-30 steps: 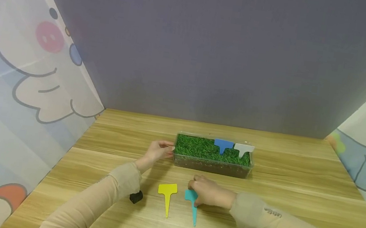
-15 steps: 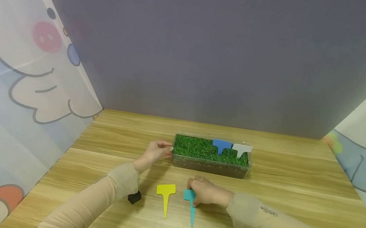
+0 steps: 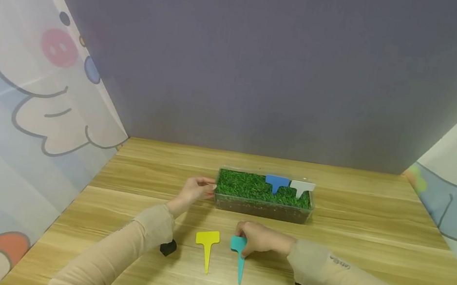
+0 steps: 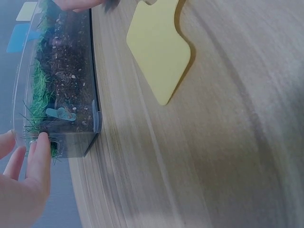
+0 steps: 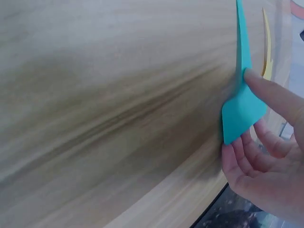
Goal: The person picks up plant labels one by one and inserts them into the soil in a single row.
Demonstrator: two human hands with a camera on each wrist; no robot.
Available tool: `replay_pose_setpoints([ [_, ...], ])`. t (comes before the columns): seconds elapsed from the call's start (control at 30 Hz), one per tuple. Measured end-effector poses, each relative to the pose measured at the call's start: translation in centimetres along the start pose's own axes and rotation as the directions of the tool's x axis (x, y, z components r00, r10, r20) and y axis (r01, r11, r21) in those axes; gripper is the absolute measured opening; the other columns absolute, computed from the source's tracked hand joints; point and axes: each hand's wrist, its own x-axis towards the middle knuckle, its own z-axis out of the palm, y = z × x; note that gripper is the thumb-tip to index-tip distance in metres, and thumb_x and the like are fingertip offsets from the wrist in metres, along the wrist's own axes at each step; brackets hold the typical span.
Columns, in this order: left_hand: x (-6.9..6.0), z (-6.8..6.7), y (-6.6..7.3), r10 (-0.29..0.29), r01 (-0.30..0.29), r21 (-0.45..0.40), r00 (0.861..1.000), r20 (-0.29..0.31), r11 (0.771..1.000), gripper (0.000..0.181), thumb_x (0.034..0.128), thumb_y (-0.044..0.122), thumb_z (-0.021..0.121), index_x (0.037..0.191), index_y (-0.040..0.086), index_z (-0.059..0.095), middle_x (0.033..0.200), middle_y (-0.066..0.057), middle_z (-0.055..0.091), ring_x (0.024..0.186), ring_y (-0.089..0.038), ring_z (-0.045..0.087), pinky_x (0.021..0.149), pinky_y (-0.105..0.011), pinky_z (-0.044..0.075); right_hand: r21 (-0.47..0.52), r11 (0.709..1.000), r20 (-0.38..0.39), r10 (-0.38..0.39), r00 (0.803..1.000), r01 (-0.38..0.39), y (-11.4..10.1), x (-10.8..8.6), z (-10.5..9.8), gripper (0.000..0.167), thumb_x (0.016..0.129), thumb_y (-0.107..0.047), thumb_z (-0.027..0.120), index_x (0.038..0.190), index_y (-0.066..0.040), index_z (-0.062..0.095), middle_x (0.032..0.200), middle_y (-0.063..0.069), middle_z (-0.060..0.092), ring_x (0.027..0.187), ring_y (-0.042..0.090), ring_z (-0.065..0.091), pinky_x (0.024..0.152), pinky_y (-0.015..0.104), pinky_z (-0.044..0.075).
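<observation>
Head view: right hand (image 3: 257, 239), lower centre of the frame, pinches the broad head of a turquoise T-shaped plant label (image 3: 237, 244). Label sits at the grip's lower left, long axis running toward the bottom edge, tip lowest in frame. Right hand is nearest it; left hand (image 3: 195, 189) is up-left, fingers fairly straight, touching the left end of a clear plastic planter box (image 3: 262, 210). Planter lies above the label in frame, long axis crosswise, soil below, bristly green turf (image 3: 244, 184) on top. Blue label (image 3: 277, 183) and white label (image 3: 302, 188) stand in its right half. Yellow label (image 3: 207, 239), same T shape, lies left of the turquoise one on the wood-grain worktop (image 3: 355, 211).

Left wrist view: left hand at lower left, extended fingers against the planter's end wall. Glossy see-through sides, dark crumbly soil with pale flecks. Yellow label's head at top centre, smooth, matte, cut corners.

Right wrist view: turquoise label at right, flat thin plastic, tapered stem pointing to the top edge. Thumb at the neck, fingertips on the head's far edge. Whether it's clear of the worktop, can't tell.
</observation>
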Motion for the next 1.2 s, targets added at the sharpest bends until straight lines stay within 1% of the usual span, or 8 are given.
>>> replay_pose_setpoints([
  [0.2,0.0,0.0,0.0,0.001,-0.001,-0.002,1.000,0.004,1.000,0.028,0.0847,-0.003,0.054,0.111,-0.013,0.052,0.108,-0.029,0.053,0.087,-0.032,0.060,0.083,-0.038,0.052,0.182,0.979,0.069,-0.111,0.991,0.096,1.1,-0.1,-1.1,0.023,0.071,0.005,0.068,0.089,-0.002,0.057,0.075,0.004,0.052,0.062,0.008,0.040,0.051,0.017,0.038],
  [0.33,0.1,0.1,-0.1,0.005,-0.005,0.000,1.000,0.014,1.000,0.030,0.0851,-0.002,0.054,0.112,-0.014,0.051,0.109,-0.029,0.052,0.091,-0.035,0.058,0.084,-0.039,0.052,0.194,0.972,0.107,-0.158,0.982,0.135,1.2,0.0,-2.2,0.018,0.073,0.005,0.065,0.090,0.001,0.059,0.076,0.001,0.055,0.065,0.004,0.045,0.056,0.014,0.044],
  [0.43,0.1,0.1,-0.1,0.002,-0.002,0.000,1.000,0.012,1.000,0.030,0.0850,-0.002,0.054,0.112,-0.014,0.051,0.108,-0.028,0.052,0.091,-0.035,0.058,0.084,-0.039,0.052,0.202,0.973,0.140,-0.140,0.980,0.110,1.0,-0.1,-2.8,0.016,0.074,0.002,0.065,0.089,-0.001,0.061,0.077,-0.001,0.056,0.067,0.005,0.049,0.057,0.017,0.047],
  [0.6,0.0,0.1,0.0,-0.004,0.004,0.007,1.000,0.001,1.000,0.029,0.0847,-0.003,0.054,0.111,-0.013,0.052,0.107,-0.027,0.053,0.088,-0.033,0.060,0.082,-0.038,0.052,0.269,0.962,0.205,-0.102,0.973,0.044,0.4,-0.3,-3.6,0.012,0.078,0.000,0.063,0.089,-0.003,0.061,0.076,0.000,0.058,0.064,0.009,0.050,0.059,0.030,0.051],
  [0.77,0.0,0.1,0.0,-0.001,0.001,0.000,1.000,-0.004,1.000,0.028,0.0839,-0.004,0.055,0.111,-0.013,0.052,0.105,-0.028,0.054,0.085,-0.031,0.061,0.082,-0.037,0.053,0.285,0.958,0.232,-0.109,0.967,0.040,-0.2,-0.6,-4.6,0.012,0.080,0.000,0.062,0.091,-0.004,0.061,0.077,0.001,0.058,0.063,0.009,0.049,0.056,0.033,0.049],
  [0.9,0.1,0.1,0.0,0.002,-0.002,-0.001,1.000,-0.001,1.000,0.028,0.0841,-0.003,0.055,0.110,-0.014,0.052,0.104,-0.027,0.055,0.084,-0.030,0.061,0.081,-0.037,0.053,0.277,0.960,0.233,-0.107,0.967,0.040,-0.6,-0.8,-5.5,0.013,0.080,0.000,0.061,0.092,-0.004,0.060,0.079,0.002,0.058,0.063,0.010,0.048,0.056,0.033,0.047],
  [1.1,0.1,0.1,0.0,-0.006,0.006,-0.003,1.000,0.000,1.000,0.028,0.0845,-0.002,0.055,0.111,-0.013,0.053,0.104,-0.026,0.054,0.085,-0.031,0.060,0.082,-0.038,0.053,0.250,0.967,0.204,-0.098,0.974,0.045,-1.0,-1.1,-6.9,0.015,0.080,0.000,0.061,0.094,-0.003,0.059,0.082,0.001,0.057,0.068,0.010,0.049,0.063,0.038,0.051],
  [1.2,0.1,0.1,-0.1,-0.010,0.010,-0.002,1.000,-0.002,1.000,0.028,0.0846,-0.002,0.055,0.111,-0.012,0.053,0.104,-0.025,0.054,0.086,-0.031,0.060,0.082,-0.038,0.052,0.232,0.971,0.196,-0.096,0.976,0.049,-1.2,-1.3,-7.7,0.016,0.080,-0.001,0.060,0.096,-0.003,0.059,0.086,0.002,0.057,0.073,0.011,0.051,0.065,0.034,0.052],
])
